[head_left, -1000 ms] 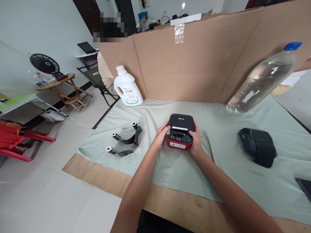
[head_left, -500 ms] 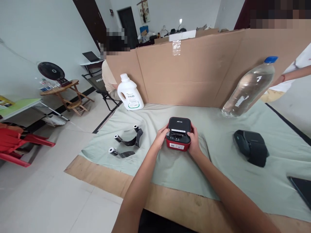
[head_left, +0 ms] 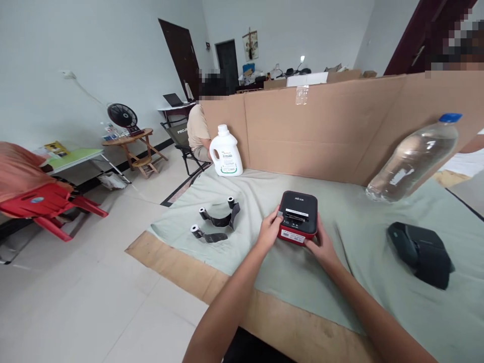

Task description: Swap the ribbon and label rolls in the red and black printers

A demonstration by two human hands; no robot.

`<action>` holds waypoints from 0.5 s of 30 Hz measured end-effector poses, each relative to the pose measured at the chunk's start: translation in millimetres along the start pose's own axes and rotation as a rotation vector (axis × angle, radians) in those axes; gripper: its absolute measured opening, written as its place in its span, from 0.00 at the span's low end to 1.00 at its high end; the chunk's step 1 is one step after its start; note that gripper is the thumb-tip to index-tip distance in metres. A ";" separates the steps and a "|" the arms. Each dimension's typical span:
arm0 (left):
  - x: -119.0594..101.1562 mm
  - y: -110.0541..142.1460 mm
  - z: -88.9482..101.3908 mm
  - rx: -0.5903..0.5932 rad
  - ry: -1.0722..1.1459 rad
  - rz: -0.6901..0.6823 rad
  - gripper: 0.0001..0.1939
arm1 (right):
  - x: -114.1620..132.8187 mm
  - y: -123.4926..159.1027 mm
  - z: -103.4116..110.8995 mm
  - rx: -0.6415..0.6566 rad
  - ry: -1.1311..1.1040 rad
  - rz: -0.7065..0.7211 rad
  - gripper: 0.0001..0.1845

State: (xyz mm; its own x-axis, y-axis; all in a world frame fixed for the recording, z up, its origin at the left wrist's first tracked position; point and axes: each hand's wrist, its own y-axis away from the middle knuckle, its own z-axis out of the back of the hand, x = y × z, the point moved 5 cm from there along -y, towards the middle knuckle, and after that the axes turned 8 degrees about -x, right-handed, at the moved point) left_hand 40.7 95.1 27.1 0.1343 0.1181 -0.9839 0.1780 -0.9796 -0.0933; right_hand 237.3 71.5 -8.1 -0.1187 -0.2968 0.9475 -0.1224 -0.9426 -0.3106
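Observation:
A label printer [head_left: 302, 204] with a black top and red base is between my hands over the green cloth. My left hand [head_left: 269, 228] grips its left side, the thumb by the top's edge. Closed on the right side and lower front corner is my right hand [head_left: 322, 244]; some of its fingers are hidden behind the printer. I cannot tell whether the printer rests on the cloth or is slightly raised. Left of it lie a length of black ribbon between two rolls [head_left: 221, 220] and a separate ribbon roll [head_left: 196, 231] with its tail unwound.
A white jug [head_left: 227, 154] stands at the back left, before a cardboard screen [head_left: 310, 136]. A large water bottle [head_left: 412, 156] leans at the right. Nearer on that side sits a black device [head_left: 421, 254]. Other people [head_left: 198, 128] are beyond the screen and at the far left.
My view has turned left, so the scene sits further right. My right thumb has moved from the printer's top edge to its lower front corner. My left hand keeps its hold.

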 end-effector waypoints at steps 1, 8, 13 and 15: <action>-1.9 -2.2 1.8 -0.002 0.003 -0.003 0.23 | 2.8 -1.4 -1.3 0.002 0.045 0.014 0.55; -57.5 -72.8 51.7 -0.090 0.086 -0.099 0.22 | 67.4 -78.8 -80.6 -0.011 0.155 0.199 0.55; -83.5 -144.4 107.6 -0.138 0.184 -0.034 0.23 | 78.7 -148.1 -174.3 0.018 -0.038 0.150 0.59; -78.6 -167.6 131.8 -0.181 0.194 0.037 0.25 | 69.0 -162.8 -208.0 0.037 -0.087 0.132 0.59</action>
State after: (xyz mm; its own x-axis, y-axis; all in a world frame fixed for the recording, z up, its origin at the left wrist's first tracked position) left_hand -128.2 228.6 100.0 0.3248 0.1288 -0.9370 0.3384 -0.9409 -0.0120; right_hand 44.1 236.3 92.2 -0.0450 -0.4294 0.9020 -0.0748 -0.8989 -0.4317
